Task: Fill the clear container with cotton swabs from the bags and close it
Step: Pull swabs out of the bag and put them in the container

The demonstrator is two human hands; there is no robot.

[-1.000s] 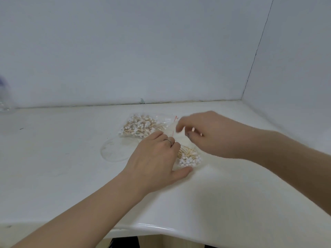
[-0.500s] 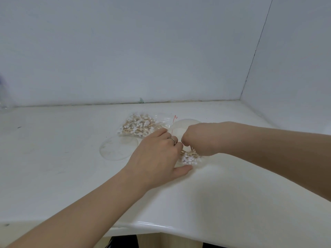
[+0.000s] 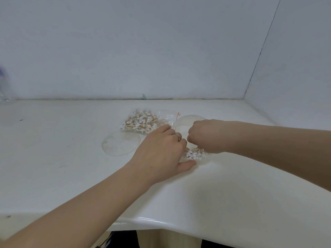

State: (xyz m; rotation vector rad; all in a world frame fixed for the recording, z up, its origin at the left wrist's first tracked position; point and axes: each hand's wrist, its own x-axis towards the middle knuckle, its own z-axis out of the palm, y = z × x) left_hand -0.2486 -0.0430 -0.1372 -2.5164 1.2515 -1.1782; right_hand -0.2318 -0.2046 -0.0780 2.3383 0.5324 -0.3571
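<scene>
A clear round container (image 3: pixel 186 122) stands on the white table (image 3: pixel 71 176), just behind my hands. A near bag of cotton swabs (image 3: pixel 195 155) lies in front of it. My left hand (image 3: pixel 161 151) holds that bag down at its left side, fingers curled over it and thumb stretched along the table. My right hand (image 3: pixel 203 136) is curled into the bag and pinches cotton swabs; its fingertips are hidden. A second, fuller bag of swabs (image 3: pixel 140 122) lies behind my left hand. The clear round lid (image 3: pixel 120 143) lies flat to the left.
White walls close the table at the back and right, meeting in a corner (image 3: pixel 244 98). A blurred clear bottle (image 3: pixel 4 86) stands at the far left. The table's rounded front edge (image 3: pixel 161 221) runs below my forearms.
My right hand came down from above the container, moving towards me, and curled into the near bag. My left hand has stayed on the bag.
</scene>
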